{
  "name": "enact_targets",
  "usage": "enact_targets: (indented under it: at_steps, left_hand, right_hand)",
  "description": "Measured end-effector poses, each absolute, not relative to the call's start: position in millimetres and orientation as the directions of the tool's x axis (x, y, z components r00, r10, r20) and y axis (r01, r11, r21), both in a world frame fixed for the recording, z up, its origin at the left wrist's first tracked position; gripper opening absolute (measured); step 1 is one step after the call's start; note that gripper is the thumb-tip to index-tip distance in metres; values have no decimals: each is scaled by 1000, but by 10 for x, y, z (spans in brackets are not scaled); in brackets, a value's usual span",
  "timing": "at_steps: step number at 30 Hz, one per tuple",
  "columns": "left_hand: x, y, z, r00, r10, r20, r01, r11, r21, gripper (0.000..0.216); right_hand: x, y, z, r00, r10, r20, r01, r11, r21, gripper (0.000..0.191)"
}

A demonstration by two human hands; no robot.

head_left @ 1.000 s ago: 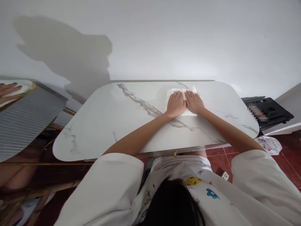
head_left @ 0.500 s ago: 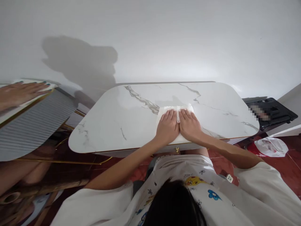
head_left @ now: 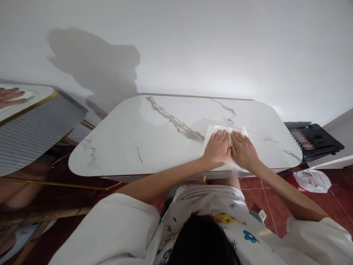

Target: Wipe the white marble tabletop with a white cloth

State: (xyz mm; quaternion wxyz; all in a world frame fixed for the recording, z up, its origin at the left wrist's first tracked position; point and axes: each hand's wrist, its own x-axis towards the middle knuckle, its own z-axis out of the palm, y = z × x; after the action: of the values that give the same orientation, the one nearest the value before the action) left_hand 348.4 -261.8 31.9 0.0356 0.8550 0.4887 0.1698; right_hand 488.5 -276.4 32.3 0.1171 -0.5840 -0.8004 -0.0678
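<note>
My left hand (head_left: pixel 217 150) and my right hand (head_left: pixel 245 151) lie flat, side by side, on a white cloth (head_left: pixel 211 129) that may be a paper towel. Both hands are open, fingers stretched forward and pressing the cloth down, with the thumbs meeting between them. Beneath it is a white marble-patterned tabletop (head_left: pixel 118 143) with grey-brown veins and rounded corners. The cloth sits right of the table's middle, close to the front edge. Much of it is hidden under my palms.
A person's hand (head_left: pixel 11 97) rests on a white cloth on another ribbed-front table (head_left: pixel 41 127) at left. A wall (head_left: pixel 193 44) stands behind the tabletop. At right are a black case (head_left: pixel 327 138) and, on the floor, a white plastic bag (head_left: pixel 317 181).
Both my hands have slid right along the tabletop, taking the white cloth with them. The other person's hand has shifted left, and the view has turned slightly.
</note>
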Motion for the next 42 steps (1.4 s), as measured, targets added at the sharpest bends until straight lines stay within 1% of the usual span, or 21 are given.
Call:
enact_targets:
  at_steps: [4,7,12,16,21,25,29,33,37,42]
  left_hand:
    - [3566,-2185,346,459,856,238,831,-509,223,55]
    - [3594,-1807,350,418,865,278,849,-481,220,55]
    - [3550,-1156,346,325,878,352,888,-411,207,52]
    - [3432,-751,349,310,889,337,903,-386,188,52]
    - [3353,-473,352,283,896,343,919,-356,171,52]
    - [3436,-339,375,277,893,355,921,-352,167,50]
    - [3668,-220,420,296,887,355,907,-377,186,48]
    - [3928,-169,455,309,893,327,895,-389,216,50]
    - [4023,-252,450,343,881,326,877,-424,224,54]
    - [3981,-535,419,375,866,330,869,-453,201,54]
  right_hand:
    - [4911,-2334,407,-284,933,220,957,289,8,55]
    - [4907,-1901,457,-313,927,207,948,317,14,54]
    - [4821,-1164,493,-373,898,233,925,378,21,51]
    - [4686,-710,491,-384,889,249,919,394,10,50]
    - [4618,-346,471,-412,871,268,903,429,-6,52]
    - [4708,-190,464,-405,873,274,902,430,-37,52]
    - [4926,-101,481,-342,903,261,925,372,-72,53]
    - [5167,-93,513,-303,925,229,947,319,-38,54]
    - [5277,-215,524,-303,933,192,952,306,13,56]
    - [5282,-512,479,-278,941,194,957,288,-26,57]
